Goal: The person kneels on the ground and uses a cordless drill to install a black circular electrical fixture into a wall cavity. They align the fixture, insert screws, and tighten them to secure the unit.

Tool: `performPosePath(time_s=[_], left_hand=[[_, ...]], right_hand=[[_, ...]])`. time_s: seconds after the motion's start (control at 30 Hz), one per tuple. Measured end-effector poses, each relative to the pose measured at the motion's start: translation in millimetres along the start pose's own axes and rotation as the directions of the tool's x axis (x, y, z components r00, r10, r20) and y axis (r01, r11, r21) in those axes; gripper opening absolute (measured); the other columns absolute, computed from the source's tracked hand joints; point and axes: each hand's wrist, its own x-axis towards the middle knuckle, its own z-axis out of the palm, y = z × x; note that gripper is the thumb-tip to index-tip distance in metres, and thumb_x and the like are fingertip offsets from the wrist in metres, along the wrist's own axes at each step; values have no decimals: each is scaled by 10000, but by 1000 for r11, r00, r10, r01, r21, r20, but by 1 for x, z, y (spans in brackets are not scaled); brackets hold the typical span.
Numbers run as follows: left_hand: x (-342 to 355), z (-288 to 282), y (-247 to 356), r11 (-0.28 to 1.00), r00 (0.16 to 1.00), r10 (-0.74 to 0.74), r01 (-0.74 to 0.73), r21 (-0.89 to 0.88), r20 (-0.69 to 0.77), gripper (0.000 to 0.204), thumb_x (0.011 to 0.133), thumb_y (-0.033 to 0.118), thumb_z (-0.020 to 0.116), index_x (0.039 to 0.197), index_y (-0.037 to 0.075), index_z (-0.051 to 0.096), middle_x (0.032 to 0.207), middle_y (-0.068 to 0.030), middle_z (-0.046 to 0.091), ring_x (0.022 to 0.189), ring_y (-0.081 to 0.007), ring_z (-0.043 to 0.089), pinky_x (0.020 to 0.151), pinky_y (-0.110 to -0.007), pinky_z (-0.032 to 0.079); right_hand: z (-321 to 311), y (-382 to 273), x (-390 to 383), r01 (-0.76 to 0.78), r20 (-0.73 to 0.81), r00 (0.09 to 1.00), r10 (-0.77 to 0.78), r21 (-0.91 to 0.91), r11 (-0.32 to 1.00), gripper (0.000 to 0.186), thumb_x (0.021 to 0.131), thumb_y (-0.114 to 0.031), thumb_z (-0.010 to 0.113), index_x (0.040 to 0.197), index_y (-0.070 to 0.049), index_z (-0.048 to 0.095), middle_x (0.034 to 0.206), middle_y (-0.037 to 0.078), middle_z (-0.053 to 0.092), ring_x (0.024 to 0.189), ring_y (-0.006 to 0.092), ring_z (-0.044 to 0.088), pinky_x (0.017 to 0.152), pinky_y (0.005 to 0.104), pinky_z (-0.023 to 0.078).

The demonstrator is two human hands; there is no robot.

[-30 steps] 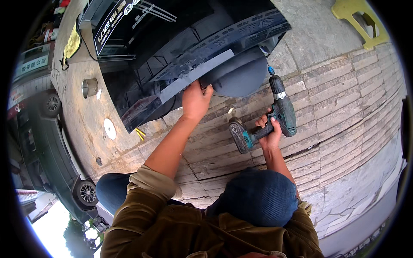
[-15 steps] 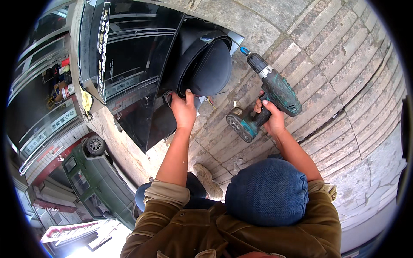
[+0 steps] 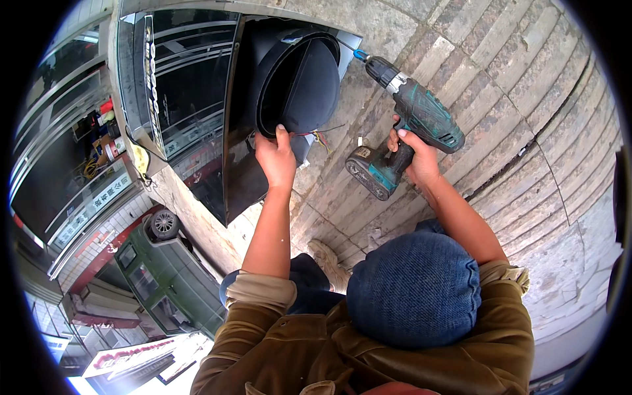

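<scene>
Black round collar at the open side of a glossy dark housing on paving. Left hand grips its lower rim, thumb uppermost, seemingly to steady it. Right hand wraps the drill's handle, bit angled toward the upper rim, probably for alignment; contact unclear. Wires loose alongside.

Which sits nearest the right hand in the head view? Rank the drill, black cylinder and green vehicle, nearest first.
1. Drill: gripped in the right hand.
2. Black cylinder: ahead and to its left.
3. Green vehicle: far off, lower left of the picture.
</scene>
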Motion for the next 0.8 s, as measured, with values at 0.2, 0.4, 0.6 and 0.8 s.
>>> performPosePath(time_s=[0.2, 0.4, 0.6, 0.8], left_hand=[[0, 1, -4, 1000, 1000, -16, 16, -16, -1, 293, 914, 140, 565, 1059, -100, 481, 952, -138, 587, 755, -171, 625, 678, -281, 550], [-4, 4, -8, 999, 1000, 12, -12, -46, 10, 340, 919, 180, 577, 1074, -103, 469, 941, -148, 592, 744, -190, 647, 672, -289, 553], [-3, 3, -5, 999, 999, 33, -33, -33, -16, 380, 927, 173, 570, 1142, -110, 436, 1003, -171, 574, 765, -207, 640, 682, -299, 556], [0, 8, -10, 998, 999, 42, -42, -36, -11, 362, 932, 119, 536, 1208, -83, 416, 1079, -170, 559, 865, -196, 612, 732, -318, 566]], right_hand=[[-3, -1, 2, -9, 0, 1000, 9, -37, 999, 338, 812, -61, 560, 1134, 10, 484, 750, 71, 513, 653, 153, 484, 659, 291, 415], [-3, 2, 2, 11, 19, 1000, -11, -37, 999, 296, 816, -74, 570, 1095, 0, 503, 750, 64, 516, 653, 146, 486, 648, 287, 415], [-9, -11, 4, 59, 17, 998, -56, -261, 964, 247, 812, -78, 574, 1040, 3, 524, 729, 47, 522, 637, 139, 496, 644, 281, 417], [-9, -21, 6, 13, 36, 999, -6, -180, 984, 228, 809, -71, 567, 1021, -1, 526, 722, 44, 518, 629, 139, 494, 641, 279, 414]])
